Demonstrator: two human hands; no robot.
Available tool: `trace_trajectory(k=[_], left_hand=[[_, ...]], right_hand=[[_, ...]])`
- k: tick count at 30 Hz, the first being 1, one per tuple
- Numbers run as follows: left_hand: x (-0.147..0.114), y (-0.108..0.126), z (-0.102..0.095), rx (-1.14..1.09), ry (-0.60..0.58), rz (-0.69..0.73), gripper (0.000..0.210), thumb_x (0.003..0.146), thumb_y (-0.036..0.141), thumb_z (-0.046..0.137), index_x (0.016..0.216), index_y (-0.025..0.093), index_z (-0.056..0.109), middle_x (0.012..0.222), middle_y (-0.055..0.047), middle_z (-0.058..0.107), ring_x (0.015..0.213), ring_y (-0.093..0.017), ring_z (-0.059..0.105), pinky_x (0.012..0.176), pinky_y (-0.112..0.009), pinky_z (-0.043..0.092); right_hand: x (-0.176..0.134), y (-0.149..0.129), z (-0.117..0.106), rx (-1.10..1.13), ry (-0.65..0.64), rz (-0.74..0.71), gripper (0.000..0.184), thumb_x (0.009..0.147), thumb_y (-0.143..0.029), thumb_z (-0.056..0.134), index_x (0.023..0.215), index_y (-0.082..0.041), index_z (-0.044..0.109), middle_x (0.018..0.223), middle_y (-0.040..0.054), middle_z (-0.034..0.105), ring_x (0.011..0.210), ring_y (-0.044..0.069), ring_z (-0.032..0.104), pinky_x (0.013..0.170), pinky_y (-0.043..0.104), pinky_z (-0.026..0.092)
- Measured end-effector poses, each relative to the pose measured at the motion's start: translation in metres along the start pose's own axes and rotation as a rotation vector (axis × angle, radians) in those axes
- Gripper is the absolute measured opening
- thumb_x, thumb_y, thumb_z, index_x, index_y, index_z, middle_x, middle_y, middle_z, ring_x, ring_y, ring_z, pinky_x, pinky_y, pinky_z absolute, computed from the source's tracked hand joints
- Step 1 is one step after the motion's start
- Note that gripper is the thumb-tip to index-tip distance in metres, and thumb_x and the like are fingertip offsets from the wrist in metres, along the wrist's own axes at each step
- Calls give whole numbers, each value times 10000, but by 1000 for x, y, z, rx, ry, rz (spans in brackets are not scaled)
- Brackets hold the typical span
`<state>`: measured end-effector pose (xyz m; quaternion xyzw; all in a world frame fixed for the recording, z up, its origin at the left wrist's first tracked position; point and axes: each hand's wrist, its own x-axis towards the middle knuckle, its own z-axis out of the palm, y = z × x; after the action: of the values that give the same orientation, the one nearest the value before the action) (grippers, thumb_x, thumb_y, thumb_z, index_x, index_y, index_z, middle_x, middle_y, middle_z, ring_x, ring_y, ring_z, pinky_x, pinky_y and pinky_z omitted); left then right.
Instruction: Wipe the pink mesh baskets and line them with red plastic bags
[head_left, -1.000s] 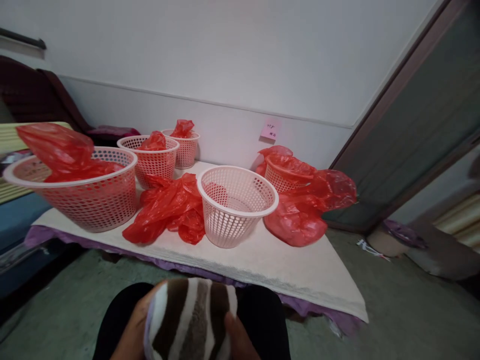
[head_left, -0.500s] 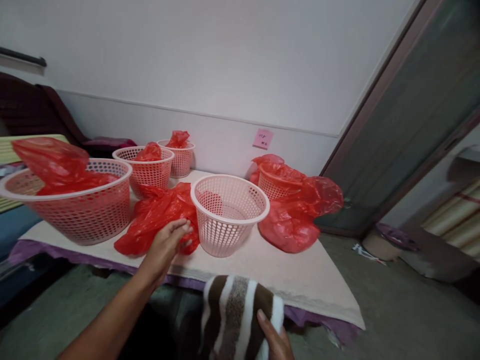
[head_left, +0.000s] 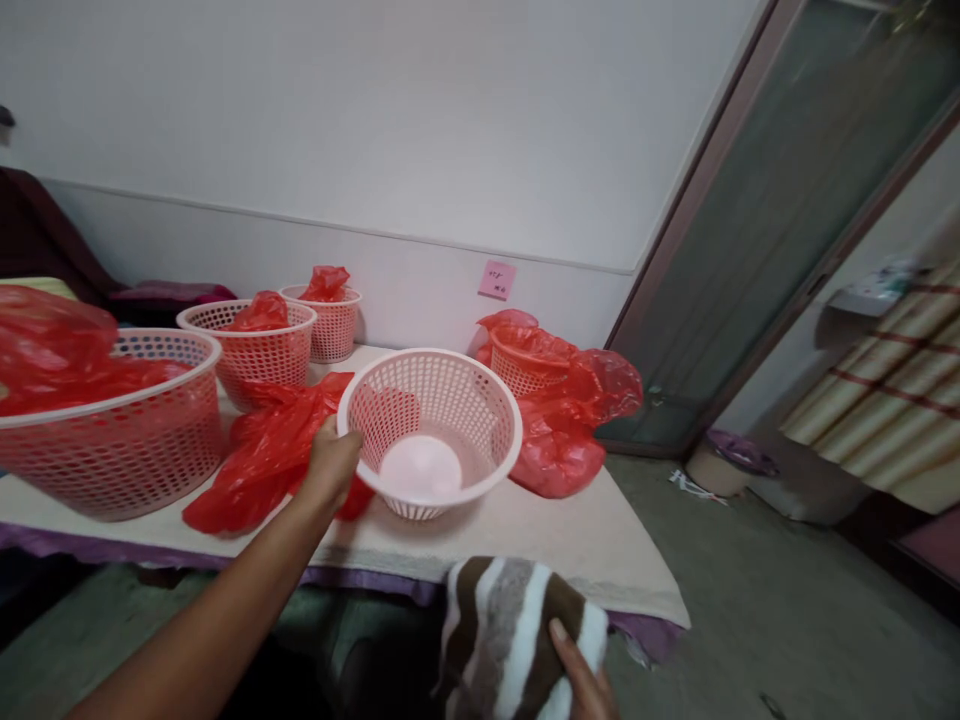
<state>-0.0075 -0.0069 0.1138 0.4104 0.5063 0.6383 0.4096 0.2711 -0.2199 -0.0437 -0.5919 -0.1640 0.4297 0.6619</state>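
A pale pink plastic basket [head_left: 421, 465] is tipped toward me over the table, with nothing inside it. My left hand [head_left: 335, 462] grips its left rim, thumb over the edge and the other fingers hidden behind. Low in the view, my right hand [head_left: 581, 672] holds a folded cloth striped in brown, grey and white [head_left: 517, 630], its thumb lying on top. A crumpled red plastic bag [head_left: 262, 465] lies just left of the gripped basket. Another basket wrapped in red plastic [head_left: 529, 365] stands to the right, with a red bag [head_left: 562, 455] bulging in front.
A large pink basket with red plastic [head_left: 142, 440] stands at the left; two smaller ones [head_left: 262, 355] [head_left: 334, 325] are behind. They share a table with a cream cover [head_left: 570, 550]. A pink note [head_left: 496, 280] is on the wall; a bin [head_left: 724, 465] stands right.
My left hand has closed on the basket's left rim, and the basket now tilts toward me. The view has swung a little right. My right hand still holds the striped cloth.
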Motion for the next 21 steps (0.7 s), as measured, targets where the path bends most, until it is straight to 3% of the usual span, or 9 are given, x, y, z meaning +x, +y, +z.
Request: trace_trajectory(k=[3,5,9,12,15,19,21], left_hand=[[-22,10,-10,9,-45,48,415,664,154,598,1075,149,650,789,-12,707,686,-184,659,649,-284,510],[-40,20,-13,34,-107,72,479,659,158,599,1135,174,652,850,-15,727,738,-199,671,656,-274,513],[-78,35,-12,168,-285,174,532,706,124,548,1225,209,631,1091,-30,723,997,-241,667,815,-306,527],[-106,31,-7,334,-407,368,549,762,104,478,1290,207,592,1295,-53,643,1218,-251,571,1036,-366,438],[-128,19,-3,447,-515,552,560,785,76,444,1314,198,581,1377,-62,593,1305,-232,504,1133,-370,350],[-143,7,-1,494,-609,666,507,878,118,405,1354,216,551,1406,-60,576,1328,-213,488,1151,-371,335],[-144,6,-2,486,-615,670,491,897,141,409,1364,217,538,1437,-69,546,1344,-223,471,1149,-382,338]], right_hand=[[6,-42,1,140,88,43,701,655,-499,781,1268,-205,612,1103,86,737,1110,354,651,870,489,577],[2,-74,5,222,191,-26,787,653,-451,791,1357,-217,530,1094,66,739,1017,325,694,818,462,595],[-16,-118,24,130,294,-314,699,661,-442,788,1278,-180,590,1161,108,702,1046,322,673,861,448,574],[-26,-131,47,61,301,-495,634,668,-443,783,1211,-161,615,1203,131,669,1152,321,610,951,446,522],[-31,-140,74,-123,159,-810,571,711,-395,747,1209,-160,596,1151,141,670,1097,317,627,943,478,505],[-37,-157,107,-740,-269,-1454,591,772,-219,592,1355,-202,495,1300,146,569,1238,337,505,1035,567,368],[-40,-163,118,-971,-332,-1588,657,737,-145,543,1388,-180,457,1316,157,541,1269,341,451,1055,583,307]])
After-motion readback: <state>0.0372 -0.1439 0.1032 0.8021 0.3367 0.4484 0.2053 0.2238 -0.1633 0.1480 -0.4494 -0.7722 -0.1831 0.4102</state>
